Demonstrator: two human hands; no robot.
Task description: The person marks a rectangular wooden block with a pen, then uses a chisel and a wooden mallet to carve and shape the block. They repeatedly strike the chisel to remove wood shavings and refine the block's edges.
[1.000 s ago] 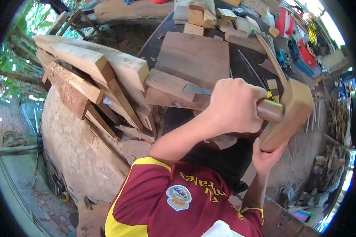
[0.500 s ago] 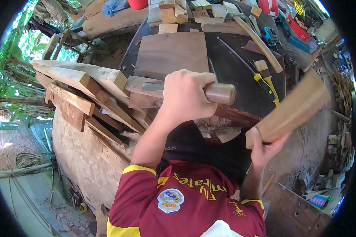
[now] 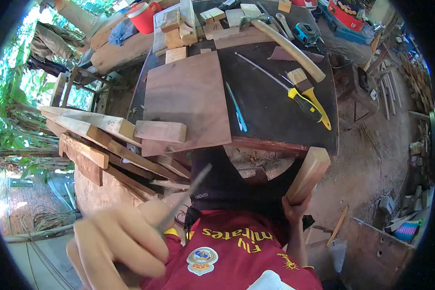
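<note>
My left hand [image 3: 118, 237], blurred by motion, is raised close at the lower left with its fingers curled round a chisel. The chisel's metal blade [image 3: 191, 188] sticks out up and to the right; its handle is hidden by the hand. At the right, my right hand [image 3: 297, 208] grips the lower end of a squared wooden block [image 3: 311, 171], held upright beside my leg and in front of the table edge. A short pale wood piece [image 3: 160, 131] lies across the near left corner of a thin brown board [image 3: 186, 96].
On the dark table [image 3: 275, 116] lie a blue pen [image 3: 238, 108], a yellow-handled screwdriver [image 3: 305, 104], a paintbrush [image 3: 316, 101], a curved-handled hammer [image 3: 290, 48] and a tape measure [image 3: 306, 34]. Timber [image 3: 116, 137] is stacked at the left; a red jug [image 3: 144, 18] stands beyond.
My left hand has moved from over the board down and left with the chisel, whose blade now points up and right. My right hand has drawn the block in, turning it more upright.
</note>
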